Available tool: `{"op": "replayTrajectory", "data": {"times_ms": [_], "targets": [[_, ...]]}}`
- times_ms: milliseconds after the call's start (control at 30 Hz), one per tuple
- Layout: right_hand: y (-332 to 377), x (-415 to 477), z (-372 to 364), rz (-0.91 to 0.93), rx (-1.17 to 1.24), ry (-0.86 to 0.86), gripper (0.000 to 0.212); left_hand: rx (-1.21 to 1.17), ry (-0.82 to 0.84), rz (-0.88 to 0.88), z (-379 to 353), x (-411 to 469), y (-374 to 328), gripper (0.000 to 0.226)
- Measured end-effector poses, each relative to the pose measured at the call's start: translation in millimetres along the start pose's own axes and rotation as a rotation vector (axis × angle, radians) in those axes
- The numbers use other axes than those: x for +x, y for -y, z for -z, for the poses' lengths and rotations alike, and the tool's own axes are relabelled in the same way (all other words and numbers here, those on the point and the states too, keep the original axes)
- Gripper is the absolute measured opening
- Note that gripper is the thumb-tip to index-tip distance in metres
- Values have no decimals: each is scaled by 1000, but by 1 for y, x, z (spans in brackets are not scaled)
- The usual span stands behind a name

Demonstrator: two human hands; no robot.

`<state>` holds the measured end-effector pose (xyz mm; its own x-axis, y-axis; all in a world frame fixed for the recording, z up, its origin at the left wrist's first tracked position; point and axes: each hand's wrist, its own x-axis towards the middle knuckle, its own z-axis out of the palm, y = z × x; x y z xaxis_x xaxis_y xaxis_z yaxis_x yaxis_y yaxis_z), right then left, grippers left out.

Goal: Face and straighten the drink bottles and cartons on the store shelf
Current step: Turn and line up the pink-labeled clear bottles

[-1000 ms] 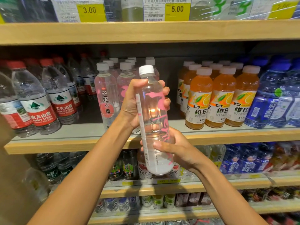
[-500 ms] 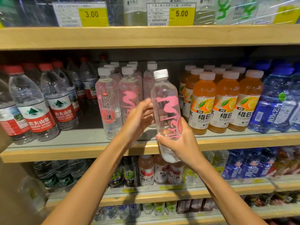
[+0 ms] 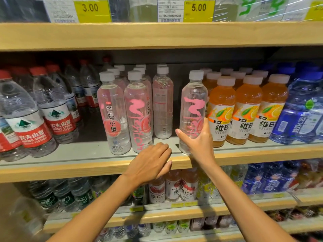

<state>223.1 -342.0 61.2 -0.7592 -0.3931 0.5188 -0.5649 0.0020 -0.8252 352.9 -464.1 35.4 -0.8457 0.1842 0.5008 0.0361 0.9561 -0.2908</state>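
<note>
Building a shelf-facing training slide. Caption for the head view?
Right hand grips a pink-lettered clear bottle upright on the shelf beside orange drinks; left hand rests at the shelf edge.

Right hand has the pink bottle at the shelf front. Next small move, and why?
Probably slide the bottle left with the right hand: it stands close beside the orange bottles, and the spot before the set-back bottle is open.
</note>
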Motion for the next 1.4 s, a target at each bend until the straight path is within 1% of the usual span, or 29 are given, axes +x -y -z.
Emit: {"op": "replayTrajectory", "data": {"times_ms": [100, 200, 300, 433, 567, 700, 767, 833, 933, 1000, 1033, 1100, 1167, 1233, 1300, 1333, 1400], "targets": [[1, -9, 3, -25, -5, 14, 76, -1, -22, -10, -5, -1, 2, 39], [2, -29, 6, 73, -157, -86, 70, 1, -44, -12, -7, -4, 2, 39], [5, -32, 6, 70, -278, -161, 66, 21, -65, -14, -7, -3, 0, 39], [6, -11, -5, 22, -440, -121, 62, 23, -80, -13, -7, -3, 0, 40], [4, 13, -24, -28, -604, -97, 36, 20, -79, -4, -6, -4, -1, 40], [-1, 35, -37, -96, -658, -48, 17, 21, -78, -2, -6, -4, 0, 41], [-6, 43, -40, -121, -671, -26, 16, 16, -75, 0, -6, -4, 0, 40], [-12, 48, -43, -149, -681, -4, 19, 14, -76, 2, -5, -4, -1, 40], [-15, 50, -43, -171, -667, -8, 20, 13, -86, 2, -4, -3, -2, 40], [-15, 45, -40, -120, -643, -69, 17, 13, -89, -2, -4, -3, -1, 39], [-14, 40, -38, -77, -603, -119, 17, 13, -88, -2, -4, -3, -1, 39], [-10, 29, -36, -12, -443, -181, 24, 13, -86, 1, -5, -4, -2, 39], [-4, 22, -37, 10, -284, -122, 33, 18, -82, -2, -6, -4, -2, 39], [3, 23, -41, -20, -224, -16, 42, 23, -80, -1, -6, -4, -2, 39], [8, 30, -45, -20, -183, 46, 47, 24, -77, 8, -6, -4, -2, 39], [10, 33, -49, -11, -143, 76, 46, 23, -78, 13, -6, -4, -2, 39], [12, 36, -55, -33, -87, 148, 31, 22, -78, 22, -5, -4, -2, 39]]}}
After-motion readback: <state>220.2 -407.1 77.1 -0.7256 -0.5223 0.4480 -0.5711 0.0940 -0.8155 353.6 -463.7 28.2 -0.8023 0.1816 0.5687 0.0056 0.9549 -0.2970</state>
